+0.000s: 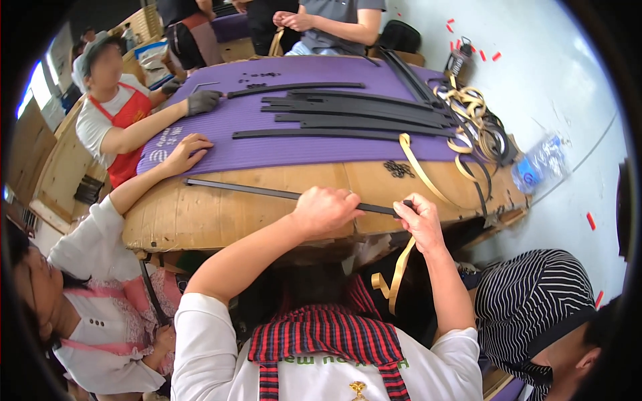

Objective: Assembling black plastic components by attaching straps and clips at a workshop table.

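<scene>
Evidently, the black bar [244,190] was long, slim and straight, flat-faced, with a dull dark finish and a squared left end. It stretched slantwise over the brown cardboard [267,220], its left end near the purple mat [224,150] and its right end in the person's grasp. The left hand [326,212] was curled around the bar, knuckles up, while the right hand [422,226] pinched its end between thumb and fingers. Below the right hand hung a tan ribbon [399,271], thin and smooth, curling at its lower end; whether it was fixed to the bar could not be told. Small black rings [399,169] lay piled on the cardboard beyond.
</scene>
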A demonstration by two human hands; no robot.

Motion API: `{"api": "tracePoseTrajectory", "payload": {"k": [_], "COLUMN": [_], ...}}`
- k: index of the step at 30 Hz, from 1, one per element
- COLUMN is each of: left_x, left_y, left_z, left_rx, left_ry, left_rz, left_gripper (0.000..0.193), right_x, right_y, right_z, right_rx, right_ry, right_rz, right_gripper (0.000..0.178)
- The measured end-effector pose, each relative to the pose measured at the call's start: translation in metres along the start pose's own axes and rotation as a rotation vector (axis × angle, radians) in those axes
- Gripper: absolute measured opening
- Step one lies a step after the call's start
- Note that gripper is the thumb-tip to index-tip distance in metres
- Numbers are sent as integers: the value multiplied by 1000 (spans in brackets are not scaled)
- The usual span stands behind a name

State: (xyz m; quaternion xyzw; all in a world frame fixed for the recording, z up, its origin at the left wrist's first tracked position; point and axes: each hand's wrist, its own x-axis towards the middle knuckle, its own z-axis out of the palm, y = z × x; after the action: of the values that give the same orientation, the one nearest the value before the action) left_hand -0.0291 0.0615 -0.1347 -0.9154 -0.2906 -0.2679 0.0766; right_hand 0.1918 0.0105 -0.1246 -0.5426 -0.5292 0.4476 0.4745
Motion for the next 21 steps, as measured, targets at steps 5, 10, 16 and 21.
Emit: {"api": "tracePoseTrajectory", "payload": {"k": [5,10,16,21], "left_x": [0,9,14,18], "left_y": [-13,-18,-18,-27], "left_z": [7,3,-5,-9], "left_rx": [-81,-94,-133,-147], "left_ry": [-154,-311,-371,-501], "left_rz": [-108,-182,-209,-231], "left_gripper": [31,35,37,43], "right_x": [10,23,31,36], "right_y": [-2,9,4,7], "right_z": [-3,-4,-2,1], "right_rx": [-1,28,95,149], "right_ry": [-135,-112,-76,-104], "right_rz": [131,104,179,162], "right_gripper": [21,20,21,17]}}
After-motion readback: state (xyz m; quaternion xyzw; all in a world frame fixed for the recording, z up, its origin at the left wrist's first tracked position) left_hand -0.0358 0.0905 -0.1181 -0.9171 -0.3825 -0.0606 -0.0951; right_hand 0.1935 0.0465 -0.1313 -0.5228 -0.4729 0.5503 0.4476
